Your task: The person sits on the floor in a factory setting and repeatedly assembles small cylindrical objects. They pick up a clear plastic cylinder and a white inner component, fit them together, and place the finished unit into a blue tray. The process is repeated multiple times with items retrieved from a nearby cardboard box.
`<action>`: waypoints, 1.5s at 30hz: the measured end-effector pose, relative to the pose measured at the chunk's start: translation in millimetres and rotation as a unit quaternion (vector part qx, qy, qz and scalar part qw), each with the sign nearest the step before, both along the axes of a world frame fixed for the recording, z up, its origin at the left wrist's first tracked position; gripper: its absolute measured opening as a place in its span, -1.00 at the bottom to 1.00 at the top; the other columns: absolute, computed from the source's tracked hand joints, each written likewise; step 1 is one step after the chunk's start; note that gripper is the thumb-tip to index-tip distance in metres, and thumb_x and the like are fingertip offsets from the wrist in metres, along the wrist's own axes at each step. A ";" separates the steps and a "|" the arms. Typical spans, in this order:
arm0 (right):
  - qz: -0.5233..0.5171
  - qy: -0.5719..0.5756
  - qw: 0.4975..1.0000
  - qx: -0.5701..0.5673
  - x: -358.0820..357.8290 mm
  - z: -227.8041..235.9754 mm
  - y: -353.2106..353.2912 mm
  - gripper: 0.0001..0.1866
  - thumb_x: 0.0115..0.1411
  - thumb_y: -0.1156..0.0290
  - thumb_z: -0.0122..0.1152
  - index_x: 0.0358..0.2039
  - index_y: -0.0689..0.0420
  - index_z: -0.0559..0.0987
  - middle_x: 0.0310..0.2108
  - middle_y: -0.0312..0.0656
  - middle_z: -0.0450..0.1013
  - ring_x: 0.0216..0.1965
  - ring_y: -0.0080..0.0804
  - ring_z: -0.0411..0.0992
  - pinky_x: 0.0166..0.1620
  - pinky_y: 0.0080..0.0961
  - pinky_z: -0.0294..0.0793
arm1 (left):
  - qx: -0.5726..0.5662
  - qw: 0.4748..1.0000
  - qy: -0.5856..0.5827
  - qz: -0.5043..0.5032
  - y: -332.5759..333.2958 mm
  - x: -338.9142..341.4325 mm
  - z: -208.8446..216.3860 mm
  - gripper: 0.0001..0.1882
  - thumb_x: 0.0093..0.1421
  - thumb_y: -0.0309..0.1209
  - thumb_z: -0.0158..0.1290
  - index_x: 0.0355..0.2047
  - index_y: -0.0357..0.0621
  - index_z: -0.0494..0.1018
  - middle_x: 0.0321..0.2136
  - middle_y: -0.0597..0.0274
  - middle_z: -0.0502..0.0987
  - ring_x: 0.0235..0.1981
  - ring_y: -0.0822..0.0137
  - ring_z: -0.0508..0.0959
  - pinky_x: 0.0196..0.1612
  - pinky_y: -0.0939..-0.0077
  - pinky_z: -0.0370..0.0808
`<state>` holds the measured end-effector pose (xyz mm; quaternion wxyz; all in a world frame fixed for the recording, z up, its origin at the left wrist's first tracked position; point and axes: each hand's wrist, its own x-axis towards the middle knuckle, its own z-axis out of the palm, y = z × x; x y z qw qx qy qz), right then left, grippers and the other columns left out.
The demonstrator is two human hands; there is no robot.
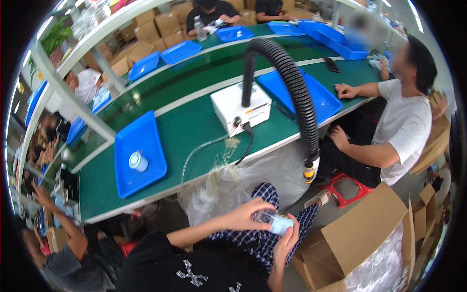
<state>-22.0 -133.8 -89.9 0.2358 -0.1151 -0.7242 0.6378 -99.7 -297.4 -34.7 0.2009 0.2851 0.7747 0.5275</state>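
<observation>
Above my lap, my left hand [243,214] grips the clear plastic end of a small light-blue container [281,225]. The fingers of my right hand [286,242] wrap round its light-blue end from the other side. Held between both hands, the container lies tilted on its side. On the bench to the left, a similar pale-blue and white container [138,162] sits in a blue tray [127,135].
A white box-shaped machine [238,110] with a black corrugated hose [295,80] stands on the green bench [194,117]. Clear plastic bags [214,197] hang off its edge. An open carton [365,231] is at my right. A person in white [406,117] sits beyond, near a red stool [344,187].
</observation>
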 end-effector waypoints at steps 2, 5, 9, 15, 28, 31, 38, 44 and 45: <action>0.047 -0.051 0.995 -0.068 3.7 0.1 6.2 -0.51 0.29 0.14 -0.31 -0.12 0.28 0.45 -0.38 -0.15 0.45 -0.39 -0.45 0.42 -0.31 -0.60 0.38 | 0.042 0.999 0.013 0.023 -12.1 -5.3 -10.1 -0.47 0.03 -0.23 0.22 0.01 -0.06 0.37 -0.28 0.29 0.34 -0.32 0.43 0.35 -0.33 0.61 0.31; 0.280 -0.148 0.901 -0.297 8.2 -18.5 6.4 -0.41 0.18 0.07 -0.24 -0.19 0.44 0.44 -0.44 -0.04 0.47 -0.43 -0.34 0.45 -0.31 -0.51 0.44 | 0.014 0.985 -0.172 -0.024 -44.0 -12.2 -2.2 -0.51 0.06 -0.29 0.20 0.01 -0.01 0.37 -0.23 0.34 0.38 -0.29 0.52 0.35 -0.33 0.64 0.30; 0.503 -0.305 0.762 -0.272 18.1 -47.4 -11.1 -0.42 0.14 0.07 -0.19 -0.25 0.43 0.49 -0.43 -0.03 0.48 -0.43 -0.36 0.46 -0.30 -0.50 0.45 | 0.028 0.908 -0.413 0.069 -114.8 39.3 -19.1 -0.55 0.17 -0.09 0.00 -0.02 -0.08 0.38 -0.31 0.33 0.46 -0.33 0.57 0.39 -0.42 0.69 0.28; 0.503 -0.369 0.689 -0.370 38.6 -48.1 -25.5 -0.47 0.16 0.16 -0.26 -0.23 0.40 0.51 -0.42 -0.10 0.48 -0.39 -0.39 0.45 -0.26 -0.56 0.41 | 0.236 0.689 -0.561 0.395 -212.3 211.8 -60.3 -0.58 0.19 -0.06 -0.06 -0.11 -0.10 0.41 -0.42 0.33 0.49 -0.48 0.56 0.42 -0.52 0.70 0.32; 0.298 -0.426 0.791 -0.322 29.3 -69.8 16.6 -0.42 0.21 -0.02 -0.24 -0.17 0.29 0.48 -0.36 -0.16 0.46 -0.28 -0.40 0.43 -0.19 -0.51 0.41 | -0.369 0.469 -0.627 0.501 -213.1 542.5 -197.6 -0.44 0.04 0.03 0.08 -0.09 -0.13 0.43 -0.27 0.07 0.55 -0.32 0.25 0.55 -0.27 0.37 0.48; 0.204 -0.386 0.843 -0.315 37.7 -76.8 19.8 -0.41 0.23 -0.04 -0.26 -0.14 0.25 0.48 -0.33 -0.23 0.50 -0.36 -0.46 0.46 -0.38 -0.57 0.44 | -0.525 0.552 -0.517 0.391 -229.7 528.7 -222.4 -0.41 0.02 0.02 0.10 -0.07 -0.15 0.43 -0.24 0.06 0.55 -0.29 0.19 0.56 -0.22 0.34 0.48; 0.085 -0.251 0.932 -0.248 55.2 -67.8 18.6 -0.44 0.25 0.00 -0.36 -0.21 0.20 0.49 -0.43 -0.21 0.48 -0.43 -0.45 0.45 -0.43 -0.56 0.40 | -0.471 0.763 -0.298 0.327 -214.8 215.7 -127.2 -0.56 0.06 -0.02 0.05 -0.25 -0.13 0.54 -0.30 -0.05 0.55 -0.21 0.01 0.53 -0.13 0.25 0.44; -0.008 -0.014 1.000 -0.017 96.7 37.7 7.0 -0.35 0.19 -0.14 -0.26 -0.33 0.32 0.43 -0.49 -0.10 0.41 -0.47 -0.42 0.37 -0.40 -0.53 0.34 | -0.205 0.961 -0.178 -0.045 -28.4 32.7 -45.2 -0.62 0.18 -0.08 -0.02 -0.39 -0.13 0.60 -0.64 0.23 0.56 -0.59 0.43 0.50 -0.46 0.48 0.39; -0.021 0.029 0.998 -0.058 110.0 40.0 11.5 -0.32 0.17 -0.16 -0.27 -0.31 0.35 0.41 -0.49 -0.02 0.41 -0.49 -0.36 0.36 -0.41 -0.50 0.33 | -0.149 0.960 -0.193 -0.141 17.2 24.2 -21.2 -0.61 0.20 -0.09 -0.02 -0.27 -0.15 0.56 -0.60 0.28 0.57 -0.57 0.47 0.52 -0.46 0.51 0.40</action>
